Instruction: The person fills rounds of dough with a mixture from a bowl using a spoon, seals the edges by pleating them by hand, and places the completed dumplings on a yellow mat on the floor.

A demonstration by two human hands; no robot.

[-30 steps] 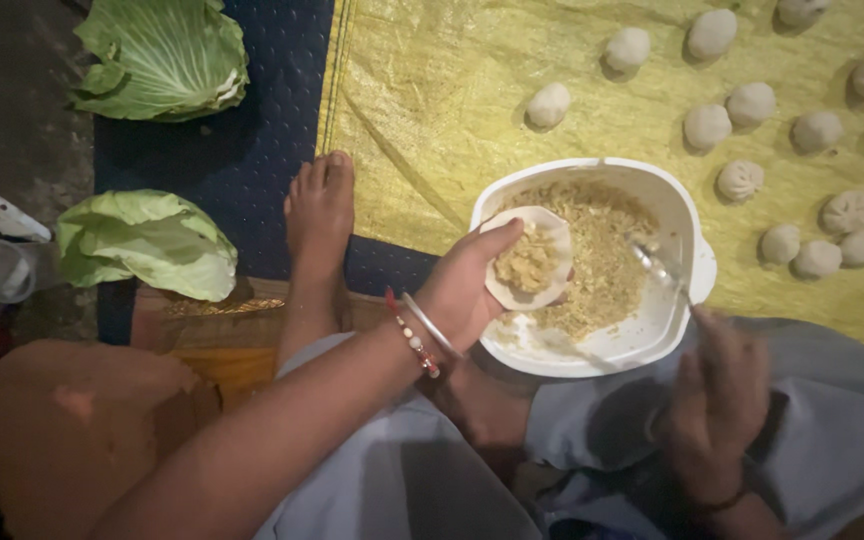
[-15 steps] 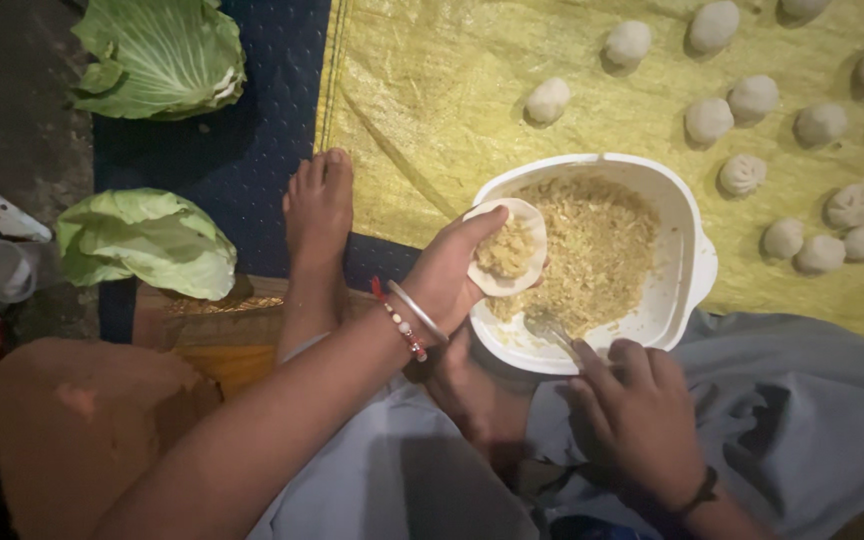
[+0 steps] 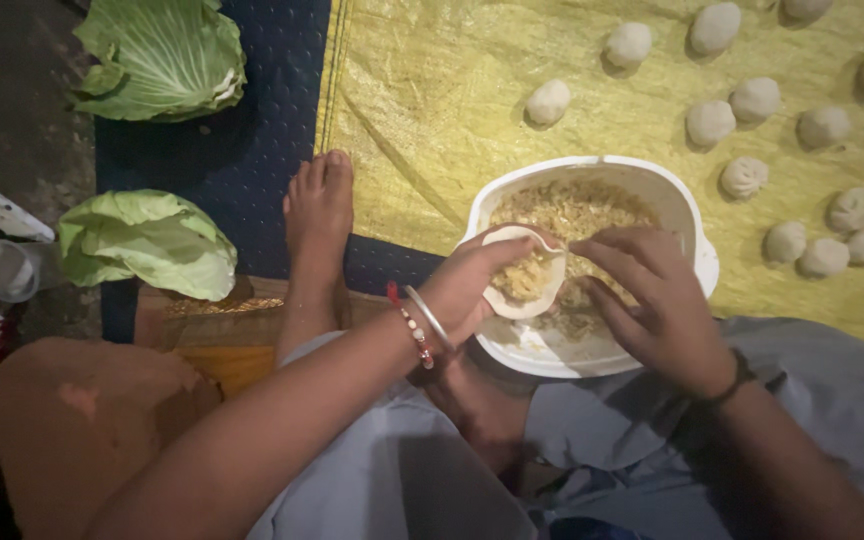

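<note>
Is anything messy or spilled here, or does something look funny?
Nothing looks spilled. The filling stays inside the white bowl and the round wrapper held by the left hand. The finished dumplings sit apart on the yellow sheet. Cabbage leaves lie loose on the floor nearby.

round filled dough wrapper, over white bowl

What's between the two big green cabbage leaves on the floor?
Only bare dark blue mat lies between the upper cabbage leaf and the lower cabbage leaf, in the head view.

left hand cups a filled dough wrapper over the white bowl; right hand pinches its edge.
</note>
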